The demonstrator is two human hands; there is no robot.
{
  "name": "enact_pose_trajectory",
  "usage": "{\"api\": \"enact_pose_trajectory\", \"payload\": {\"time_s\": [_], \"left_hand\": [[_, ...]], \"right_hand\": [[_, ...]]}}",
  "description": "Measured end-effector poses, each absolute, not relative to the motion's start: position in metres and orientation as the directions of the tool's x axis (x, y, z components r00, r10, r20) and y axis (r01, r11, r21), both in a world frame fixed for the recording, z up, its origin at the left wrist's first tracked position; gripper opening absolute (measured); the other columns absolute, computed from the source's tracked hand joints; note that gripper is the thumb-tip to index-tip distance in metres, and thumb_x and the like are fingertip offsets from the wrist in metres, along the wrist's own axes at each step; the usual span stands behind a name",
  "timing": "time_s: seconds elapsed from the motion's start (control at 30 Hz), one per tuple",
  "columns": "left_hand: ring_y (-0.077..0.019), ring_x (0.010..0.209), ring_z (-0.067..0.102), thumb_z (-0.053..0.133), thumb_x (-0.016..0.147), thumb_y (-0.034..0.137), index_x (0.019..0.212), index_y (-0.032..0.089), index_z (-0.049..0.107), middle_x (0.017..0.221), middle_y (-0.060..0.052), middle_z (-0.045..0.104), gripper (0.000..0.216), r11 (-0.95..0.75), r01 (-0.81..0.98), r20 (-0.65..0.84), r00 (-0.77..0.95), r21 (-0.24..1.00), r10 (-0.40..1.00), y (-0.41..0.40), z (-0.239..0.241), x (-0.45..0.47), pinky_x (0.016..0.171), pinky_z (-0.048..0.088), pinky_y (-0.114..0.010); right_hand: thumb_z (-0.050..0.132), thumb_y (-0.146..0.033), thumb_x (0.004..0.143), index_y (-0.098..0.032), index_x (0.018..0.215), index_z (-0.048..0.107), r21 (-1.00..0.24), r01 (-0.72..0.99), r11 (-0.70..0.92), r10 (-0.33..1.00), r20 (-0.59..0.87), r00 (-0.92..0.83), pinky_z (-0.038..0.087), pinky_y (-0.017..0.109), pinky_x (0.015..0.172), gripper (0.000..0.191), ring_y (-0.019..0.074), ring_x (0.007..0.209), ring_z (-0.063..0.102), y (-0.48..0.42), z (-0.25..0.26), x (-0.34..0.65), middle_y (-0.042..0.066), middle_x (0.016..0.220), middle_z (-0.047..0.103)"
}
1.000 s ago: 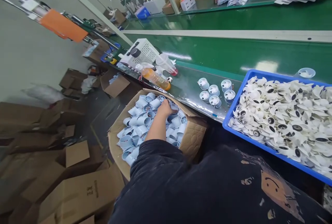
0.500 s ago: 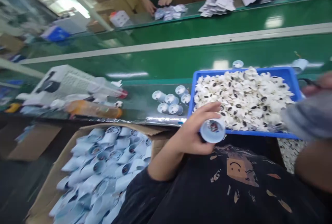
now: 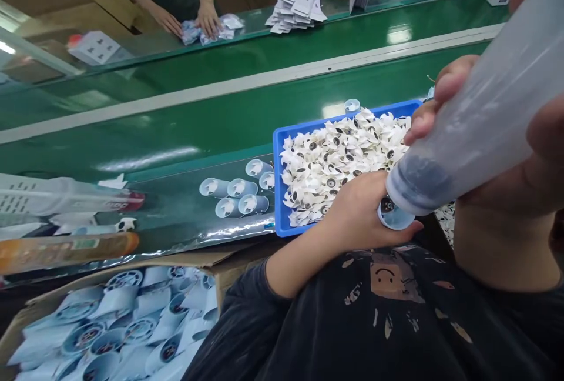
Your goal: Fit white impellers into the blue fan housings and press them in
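My left hand is wrapped round a light-blue plastic cup-shaped housing, its opening facing up, with a small dark and metal part inside. My right hand grips a large translucent plastic tube, tilted, with a dark disc inside its lower end. That end overlaps the housing's rim in view; whether they touch I cannot tell. Just beyond my left hand lies a blue tray heaped with small white fan blades with dark hubs.
Several light-blue housings with white blades stand left of the tray; another stands behind it. A cardboard box of light-blue housings is at lower left. Bottles lie on the table. Across the green conveyor, co-workers' hands handle items.
The view has swung to the right. My right hand has brought the translucent tube in from the right, up to the housing in my left hand.
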State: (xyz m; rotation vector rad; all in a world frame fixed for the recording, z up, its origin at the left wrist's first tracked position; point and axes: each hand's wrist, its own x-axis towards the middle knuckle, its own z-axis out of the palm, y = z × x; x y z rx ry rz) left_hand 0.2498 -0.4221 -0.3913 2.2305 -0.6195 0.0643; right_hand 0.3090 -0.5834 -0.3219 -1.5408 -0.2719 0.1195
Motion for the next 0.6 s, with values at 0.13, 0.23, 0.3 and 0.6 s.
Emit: {"api": "enact_pose_trajectory", "payload": {"time_s": [0.13,0.23,0.3,0.6], "left_hand": [[-0.0216,0.081,0.068,0.076,0.07,0.043,0.086,0.021,0.059,0.086,-0.003,0.071,0.031,-0.588,-0.39,0.172,0.904,0.709,-0.392,-0.422,-0.391,0.248,0.072,0.056,-0.036],[-0.0232,0.083,0.068,0.074,0.072,0.042,0.087,0.021,0.058,0.086,-0.004,0.07,0.03,-0.579,-0.38,0.169,0.907,0.721,-0.385,-0.421,-0.389,0.247,0.072,0.057,-0.038],[-0.0231,0.081,0.068,0.075,0.072,0.042,0.087,0.021,0.059,0.085,-0.004,0.07,0.031,-0.572,-0.36,0.157,0.915,0.737,-0.372,-0.422,-0.386,0.246,0.07,0.056,-0.038],[-0.0325,0.111,0.067,0.078,0.071,0.049,0.131,0.023,0.057,0.129,-0.01,0.067,0.069,-0.747,-0.096,-0.14,0.959,0.658,-0.246,-0.363,-0.395,0.244,0.091,0.057,-0.048]], "right_hand": [[0.047,-0.094,0.07,-0.025,0.088,0.063,-0.979,0.117,-0.169,0.38,0.045,0.924,0.06,0.041,0.088,0.073,0.034,0.126,0.056,-0.594,-0.323,0.316,0.002,0.113,0.062],[0.037,-0.095,0.073,-0.025,0.095,0.063,-0.976,0.166,-0.139,0.407,0.096,0.908,0.058,0.041,0.089,0.078,0.0341,0.128,0.054,-0.594,-0.325,0.319,0.002,0.118,0.061],[0.039,-0.096,0.071,-0.025,0.097,0.063,-0.98,0.137,-0.146,0.411,0.066,0.909,0.059,0.04,0.085,0.08,0.0323,0.121,0.059,-0.591,-0.327,0.32,0.002,0.12,0.061],[0.036,-0.062,0.099,-0.033,0.124,0.061,-0.981,0.194,-0.021,0.186,0.187,0.965,0.055,0.045,0.09,0.046,0.0302,0.116,0.062,-0.615,-0.371,0.316,0.005,0.132,0.056]]}}
